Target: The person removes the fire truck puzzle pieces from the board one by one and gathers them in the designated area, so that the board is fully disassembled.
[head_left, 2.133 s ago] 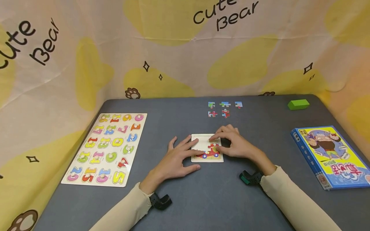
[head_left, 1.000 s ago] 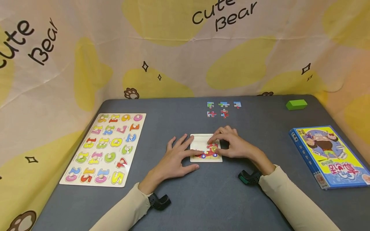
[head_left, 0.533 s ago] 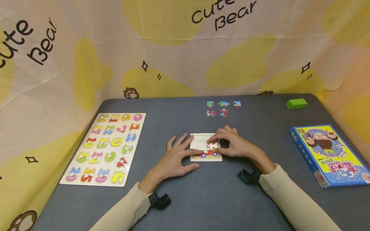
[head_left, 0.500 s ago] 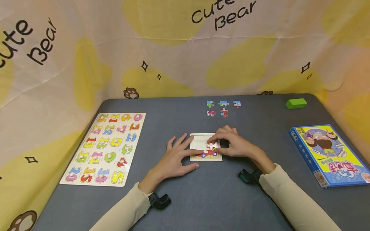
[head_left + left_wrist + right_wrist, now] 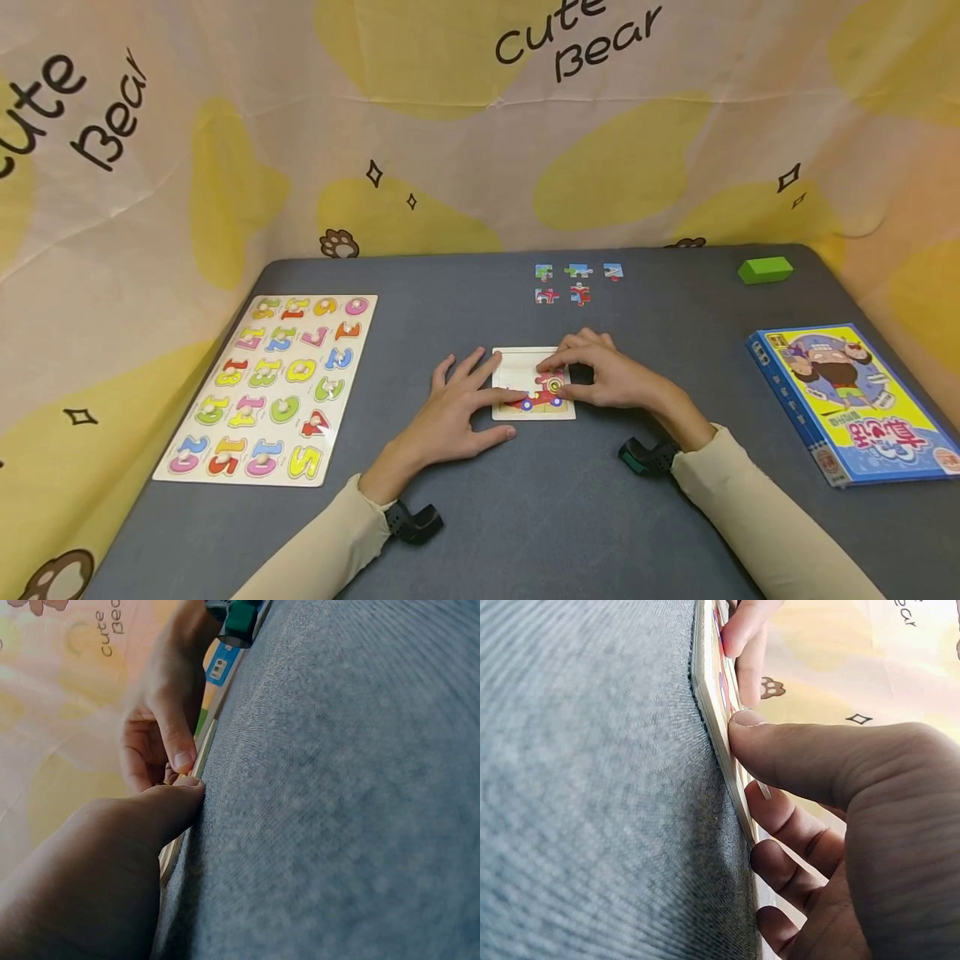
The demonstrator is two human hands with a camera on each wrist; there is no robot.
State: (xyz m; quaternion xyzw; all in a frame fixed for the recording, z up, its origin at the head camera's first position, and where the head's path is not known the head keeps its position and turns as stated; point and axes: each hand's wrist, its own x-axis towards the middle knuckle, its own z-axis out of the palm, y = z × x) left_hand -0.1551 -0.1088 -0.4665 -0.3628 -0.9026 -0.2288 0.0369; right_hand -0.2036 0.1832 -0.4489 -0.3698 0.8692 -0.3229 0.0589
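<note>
A small wooden puzzle board point(image 5: 519, 365) lies mid-table, its lower part filled with a red vehicle picture and its upper part bare. My left hand point(image 5: 453, 425) rests on the board's left side with fingers spread and straight, one across the picture. Over the right side, my right hand point(image 5: 611, 375) pinches a red puzzle piece point(image 5: 554, 386) with a yellow ring between thumb and fingers. From the right wrist, a thin raised edge of this puzzle piece point(image 5: 763, 790) shows by the thumb. The left wrist view has the left thumb point(image 5: 184, 796) at the board's near edge.
Several loose puzzle pieces point(image 5: 579, 295) lie in two rows beyond the board. A number puzzle board point(image 5: 343, 343) is on the left. At the right are a blue-and-yellow box point(image 5: 862, 408) and a green block point(image 5: 765, 270). Patterned cloth point(image 5: 442, 150) stands behind the table.
The pinched piece tilted and caught glare half a second ago; now its red picture and yellow ring show clearly again. Both hands stay nearly in place, and the view has drifted slightly.
</note>
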